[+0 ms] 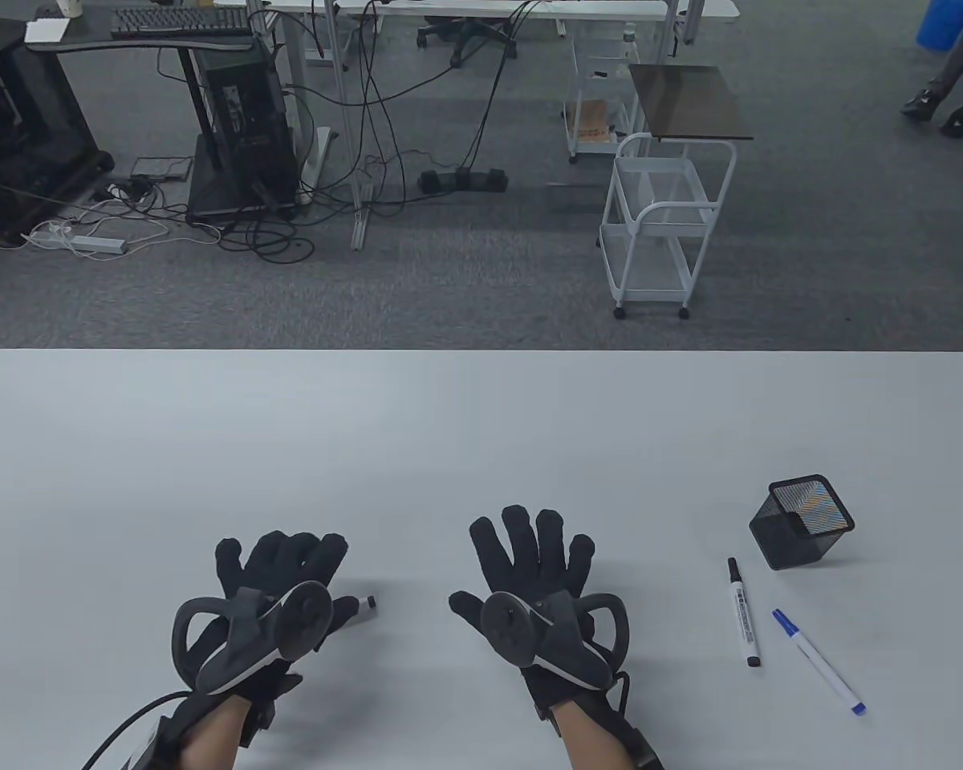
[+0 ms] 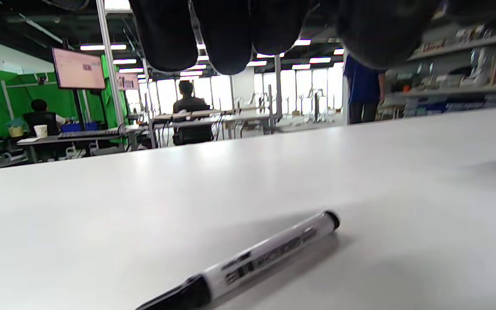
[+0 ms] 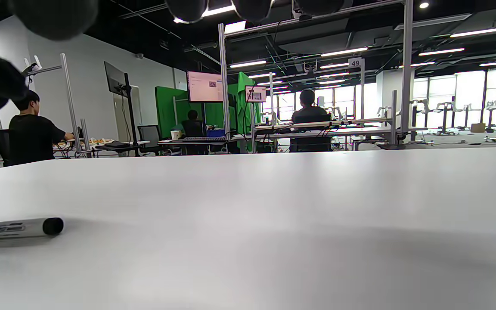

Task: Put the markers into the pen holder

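Right now my left hand (image 1: 277, 573) hovers palm down near the front of the white table (image 1: 449, 433), fingers (image 2: 226, 34) loosely spread and closed on nothing. Beneath it lies a white marker (image 2: 256, 262) with black ends — in the table view only its tip pokes out past my thumb, while the left wrist view shows the whole barrel flat on the table under my hanging fingers, untouched. My right hand (image 1: 530, 577) sits just beside the left, also palm down, fingers fanned wide and holding nothing; from the right wrist view that same marker's black end shows at the left edge, apart from my fingertips. Well off to my right lie two more: a second white marker (image 1: 743, 613) with black ends, and just beside it a thin pen with a blue cap (image 1: 818, 662), the two angled apart and not touching. Beyond them, near the marker's far tip, stands the black mesh pen holder (image 1: 802, 523) — square, tilted in the view, its open mouth showing no markers inside.
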`<state>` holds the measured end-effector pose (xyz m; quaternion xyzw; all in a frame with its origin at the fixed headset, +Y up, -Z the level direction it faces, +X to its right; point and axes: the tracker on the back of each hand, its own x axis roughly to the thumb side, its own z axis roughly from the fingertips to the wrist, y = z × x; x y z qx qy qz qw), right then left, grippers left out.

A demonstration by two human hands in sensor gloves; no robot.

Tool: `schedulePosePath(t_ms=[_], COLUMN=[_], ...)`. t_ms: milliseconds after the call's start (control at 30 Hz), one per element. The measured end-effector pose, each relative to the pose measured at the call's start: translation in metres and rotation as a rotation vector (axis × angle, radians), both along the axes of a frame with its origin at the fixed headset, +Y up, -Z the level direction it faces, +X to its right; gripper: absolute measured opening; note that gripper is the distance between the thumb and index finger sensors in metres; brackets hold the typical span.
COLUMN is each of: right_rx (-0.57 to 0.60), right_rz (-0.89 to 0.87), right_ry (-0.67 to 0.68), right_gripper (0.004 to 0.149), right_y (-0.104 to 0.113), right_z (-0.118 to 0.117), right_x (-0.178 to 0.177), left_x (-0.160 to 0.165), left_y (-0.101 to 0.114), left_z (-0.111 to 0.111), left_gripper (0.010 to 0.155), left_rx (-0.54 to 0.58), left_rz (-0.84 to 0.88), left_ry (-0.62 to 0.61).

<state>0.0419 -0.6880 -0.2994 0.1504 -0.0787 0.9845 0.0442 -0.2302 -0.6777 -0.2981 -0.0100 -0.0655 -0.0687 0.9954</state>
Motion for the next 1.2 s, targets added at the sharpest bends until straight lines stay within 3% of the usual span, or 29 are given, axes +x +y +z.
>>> schedulePosePath(t_ms=[300, 467, 1100, 1200], right_rx=[0.001, -0.006, -0.009, -0.005], right_rz=[-0.007, -0.004, -0.019, -0.025], right_ry=[-0.007, -0.006, 0.001, 0.002], right_gripper=[0.082, 0.082, 0.083, 0.082], right_y=[0.0, 0.0, -0.001, 0.0], right_z=[-0.001, -0.001, -0.002, -0.002], right_x=[0.003, 0.003, 0.003, 0.003], left_x=[-0.006, -0.008, -0.013, -0.014], left_y=[-0.039, -0.058, -0.07, -0.066], left_z=[-0.018, -0.024, -0.03, -0.029], left_gripper=[0.069, 0.066, 0.047, 0.046], left_rx=[-0.21, -0.248, -0.191, -0.132], left_rz=[-0.206, -0.276, -0.218, -0.166], left_ry=[0.057, 0.091, 0.099, 0.082])
